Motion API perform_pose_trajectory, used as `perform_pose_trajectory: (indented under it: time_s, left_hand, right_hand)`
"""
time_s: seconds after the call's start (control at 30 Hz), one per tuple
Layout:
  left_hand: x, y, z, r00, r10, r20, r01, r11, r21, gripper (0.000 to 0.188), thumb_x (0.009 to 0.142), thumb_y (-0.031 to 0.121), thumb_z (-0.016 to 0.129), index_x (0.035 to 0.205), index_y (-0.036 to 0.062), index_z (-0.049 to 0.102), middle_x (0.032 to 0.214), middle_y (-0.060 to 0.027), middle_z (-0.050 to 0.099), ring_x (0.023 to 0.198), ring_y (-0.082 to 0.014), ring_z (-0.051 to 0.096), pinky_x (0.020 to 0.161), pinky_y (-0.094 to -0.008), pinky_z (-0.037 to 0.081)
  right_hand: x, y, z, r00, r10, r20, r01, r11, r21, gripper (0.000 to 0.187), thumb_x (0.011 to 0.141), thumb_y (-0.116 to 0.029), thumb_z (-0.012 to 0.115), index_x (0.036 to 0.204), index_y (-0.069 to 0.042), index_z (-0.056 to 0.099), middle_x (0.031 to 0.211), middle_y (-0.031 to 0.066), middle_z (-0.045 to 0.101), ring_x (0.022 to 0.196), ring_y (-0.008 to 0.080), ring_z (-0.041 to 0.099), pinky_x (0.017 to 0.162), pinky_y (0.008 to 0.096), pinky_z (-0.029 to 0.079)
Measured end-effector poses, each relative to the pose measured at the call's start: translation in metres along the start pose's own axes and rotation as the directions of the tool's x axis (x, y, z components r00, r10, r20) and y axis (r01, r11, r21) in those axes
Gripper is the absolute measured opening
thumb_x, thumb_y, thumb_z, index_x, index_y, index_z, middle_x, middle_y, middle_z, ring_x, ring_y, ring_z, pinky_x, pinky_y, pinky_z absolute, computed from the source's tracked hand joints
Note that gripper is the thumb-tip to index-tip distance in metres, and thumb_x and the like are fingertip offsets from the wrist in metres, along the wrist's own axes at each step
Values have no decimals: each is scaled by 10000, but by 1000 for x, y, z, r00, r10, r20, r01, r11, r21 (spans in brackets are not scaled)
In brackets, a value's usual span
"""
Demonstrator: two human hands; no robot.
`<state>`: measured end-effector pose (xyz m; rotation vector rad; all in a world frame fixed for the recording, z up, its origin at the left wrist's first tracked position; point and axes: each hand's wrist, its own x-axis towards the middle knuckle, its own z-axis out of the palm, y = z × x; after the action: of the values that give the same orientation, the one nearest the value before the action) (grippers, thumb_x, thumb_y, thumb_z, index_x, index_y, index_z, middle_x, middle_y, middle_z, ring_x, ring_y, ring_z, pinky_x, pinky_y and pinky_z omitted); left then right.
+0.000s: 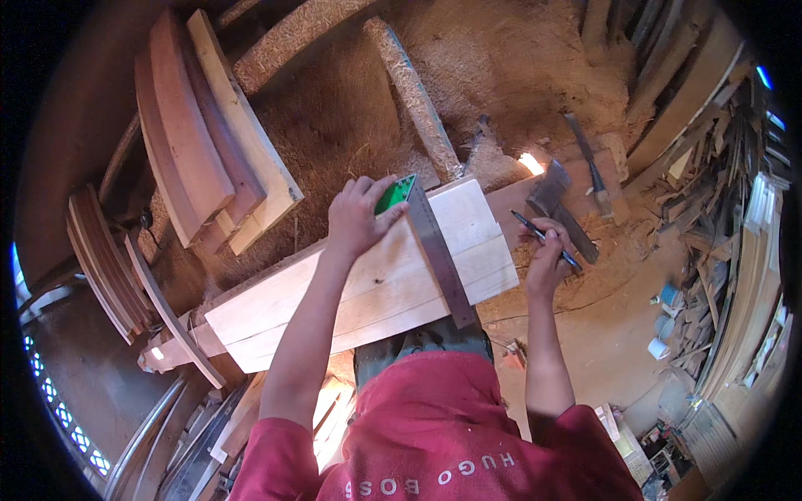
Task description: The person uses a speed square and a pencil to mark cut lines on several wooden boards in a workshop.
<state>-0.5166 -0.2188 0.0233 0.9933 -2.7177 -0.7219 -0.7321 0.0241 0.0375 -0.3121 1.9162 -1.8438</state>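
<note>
Pale wooden boards [334,305] lie side by side on a workbench in front of me. Across them rests a try square with a green stock [393,195] and a long grey metal blade [437,259]. My left hand [359,215] grips the green stock at the boards' far edge. The blade runs toward me and reaches past the near edge. Just off the right end of the boards, my right hand [547,255] holds a dark pen [530,224], its tip pointing up and left, apart from the wood.
A hammer-like tool [551,196] and a chisel [595,175] lie on the bench beyond my right hand. Reddish and pale planks [188,142] are stacked at the far left. Wood shavings [334,134] cover the ground ahead. Scrap wood [710,250] is piled at the right, near small pots [659,347].
</note>
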Motion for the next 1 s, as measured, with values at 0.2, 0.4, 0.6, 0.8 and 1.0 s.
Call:
perform_pose_trajectory:
  time_s: [0.2, 0.4, 0.6, 0.8, 1.0]
  left_hand:
    - [-15, 15, 35, 996, -70, -58, 69, 997, -22, 584, 869, 396, 757, 1367, 136, 600, 1080, -116, 611, 946, -313, 592, 771, -436, 535]
    - [3, 26, 39, 993, -116, 14, 116, 993, -10, 602, 852, 419, 766, 1343, 112, 601, 1051, -118, 612, 903, -310, 583, 745, -424, 529]
    - [6, 27, 44, 995, -98, -7, 98, 995, 20, 588, 845, 426, 768, 1308, 100, 611, 1028, -110, 611, 858, -299, 577, 696, -411, 512]
    - [12, 31, 48, 995, -94, -30, 94, 996, -2, 563, 848, 440, 756, 1280, 104, 621, 1010, -103, 602, 852, -295, 568, 696, -414, 505]
    - [11, 31, 49, 995, -102, 1, 102, 994, 34, 558, 872, 476, 724, 1278, 106, 626, 1007, -100, 596, 861, -298, 566, 680, -409, 511]
  right_hand:
    - [-2, 9, 38, 993, -15, 117, 15, 1000, -2, 134, 1013, -102, 510, 1060, 2, 582, 1152, 169, 614, 921, 237, 695, 772, 380, 626]
    - [4, 17, 66, 987, -53, 152, 59, 998, -38, 104, 963, -12, 577, 1065, 7, 590, 1128, 157, 601, 932, 236, 701, 796, 377, 627]
    - [6, 23, 74, 973, -95, 209, 129, 979, -156, 140, 924, 51, 607, 1055, 5, 588, 1081, 144, 585, 926, 253, 702, 813, 408, 630]
    - [6, 26, 81, 968, -122, 217, 171, 959, -225, 162, 895, 70, 650, 1033, 7, 592, 1100, 154, 600, 927, 223, 700, 836, 328, 604]
    - [6, 27, 79, 967, -112, 230, 167, 959, -231, 160, 902, 60, 656, 1038, 7, 590, 1104, 154, 601, 938, 220, 698, 842, 321, 599]
